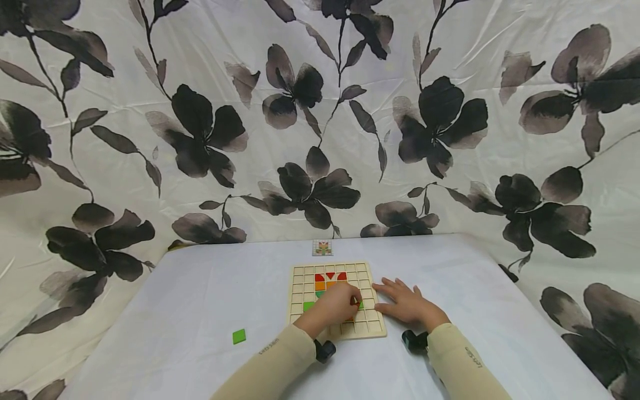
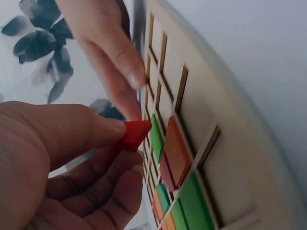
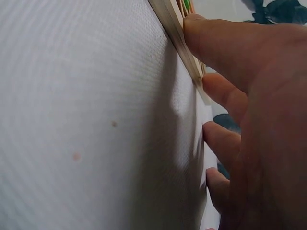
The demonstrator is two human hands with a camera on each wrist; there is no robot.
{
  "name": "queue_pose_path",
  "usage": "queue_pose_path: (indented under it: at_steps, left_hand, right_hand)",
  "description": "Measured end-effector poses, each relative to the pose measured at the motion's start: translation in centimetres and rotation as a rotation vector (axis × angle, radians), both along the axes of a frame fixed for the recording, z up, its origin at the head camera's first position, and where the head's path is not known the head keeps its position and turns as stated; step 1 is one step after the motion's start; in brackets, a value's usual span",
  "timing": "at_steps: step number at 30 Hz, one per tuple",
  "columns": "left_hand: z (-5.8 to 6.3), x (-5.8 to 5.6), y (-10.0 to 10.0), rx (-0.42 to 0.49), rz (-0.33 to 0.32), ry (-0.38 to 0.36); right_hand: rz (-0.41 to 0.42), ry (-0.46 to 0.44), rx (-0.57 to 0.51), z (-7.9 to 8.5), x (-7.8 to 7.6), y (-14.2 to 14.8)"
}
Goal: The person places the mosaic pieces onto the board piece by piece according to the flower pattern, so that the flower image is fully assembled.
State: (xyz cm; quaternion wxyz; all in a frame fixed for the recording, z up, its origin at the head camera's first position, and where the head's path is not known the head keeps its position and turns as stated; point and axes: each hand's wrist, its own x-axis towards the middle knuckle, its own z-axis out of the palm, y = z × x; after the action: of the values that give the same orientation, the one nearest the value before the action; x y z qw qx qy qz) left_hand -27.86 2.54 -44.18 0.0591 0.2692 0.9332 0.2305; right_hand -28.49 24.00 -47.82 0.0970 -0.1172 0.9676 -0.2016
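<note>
My left hand (image 1: 336, 304) is over the wooden grid board (image 1: 377, 328), pinching a small red tile (image 2: 135, 134) between thumb and finger. In the left wrist view that tile is just off the board's surface, beside a green tile (image 2: 156, 138) and an orange-brown tile (image 2: 175, 151). My right hand (image 1: 406, 303) lies at the board's right edge with its fingers spread. Its thumb and a fingertip touch the rim in the right wrist view. Red tiles (image 1: 330, 276) and orange tiles (image 1: 320, 286) fill cells near the board's upper middle; my left hand hides part of the pattern.
A loose green tile (image 1: 239, 336) lies on the white table (image 1: 200, 300) to the left of the board. Behind the board, a small pattern card (image 1: 322, 248) sits near the table's far edge. A flowered cloth (image 1: 370, 194) hangs at the back.
</note>
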Motion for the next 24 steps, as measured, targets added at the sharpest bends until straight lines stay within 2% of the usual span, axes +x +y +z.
queue_pose_path:
  at_steps: [7,12,15,24]
  left_hand:
    - [-0.3,0.8,0.8,-0.05,0.031,-0.017]
    - [-0.7,1.6,1.3,-0.169,0.005,0.109]
    - [-0.8,1.9,1.6,-0.212,-0.023,0.153]
    - [-0.9,1.9,1.6,-0.112,0.002,0.016]
  right_hand:
    - [0.009,0.0,-0.01,0.0,0.0,0.1]
    - [0.014,0.004,-0.014,0.1,0.0,0.1]
    - [0.016,0.004,-0.016,0.2,0.0,0.1]
    - [0.018,0.006,-0.021,0.3,0.1,0.2]
